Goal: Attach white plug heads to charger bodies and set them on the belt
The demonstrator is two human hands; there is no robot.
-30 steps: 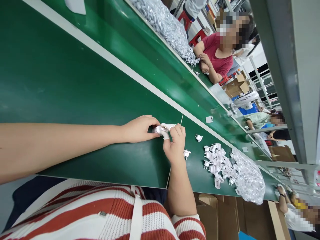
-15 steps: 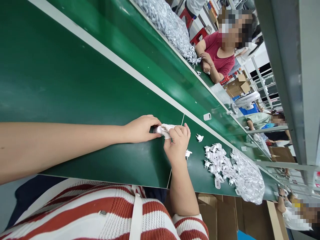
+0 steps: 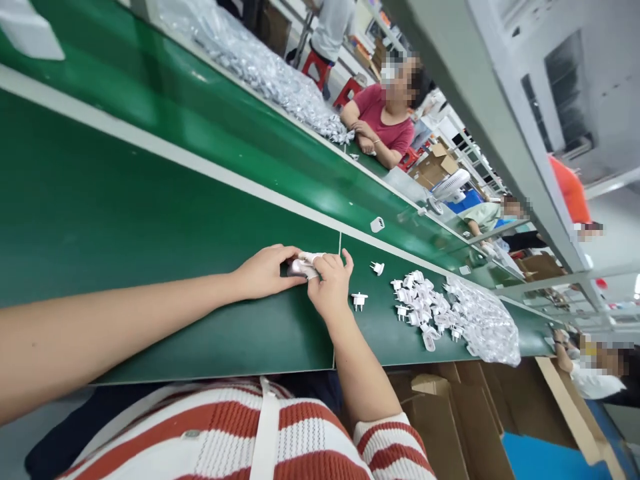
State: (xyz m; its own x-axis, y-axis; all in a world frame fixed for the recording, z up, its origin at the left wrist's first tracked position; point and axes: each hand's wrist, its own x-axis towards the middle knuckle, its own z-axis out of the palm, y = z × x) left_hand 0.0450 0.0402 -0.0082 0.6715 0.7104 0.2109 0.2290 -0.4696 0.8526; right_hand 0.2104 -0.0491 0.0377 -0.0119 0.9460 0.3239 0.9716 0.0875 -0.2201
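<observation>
My left hand [image 3: 261, 272] pinches a small white plastic piece [image 3: 301, 268] between thumb and fingers, just above the green work surface. My right hand [image 3: 330, 283] closes on the same piece from the other side, its outer fingers raised. White coverings wrap the right hand's fingertips. Both hands partly hide the piece, so its exact kind cannot be made out. A white two-pin plug [image 3: 359, 301] lies right beside my right hand, and another plug [image 3: 377, 268] lies a little farther off.
A pile of white plugs [image 3: 420, 300] lies to the right, spilling from a clear plastic bag [image 3: 487, 320]. A white charger housing [image 3: 377, 224] is on the green belt [image 3: 240, 180] beyond the pale divider. Cardboard boxes [image 3: 440, 427] stand below the right edge. A person in red [image 3: 387, 127] sits opposite.
The view has turned, shifting the scene left. Both hands keep hold of the white piece; my right fingers have shifted on it, showing more of it. The near plug shows fully.
</observation>
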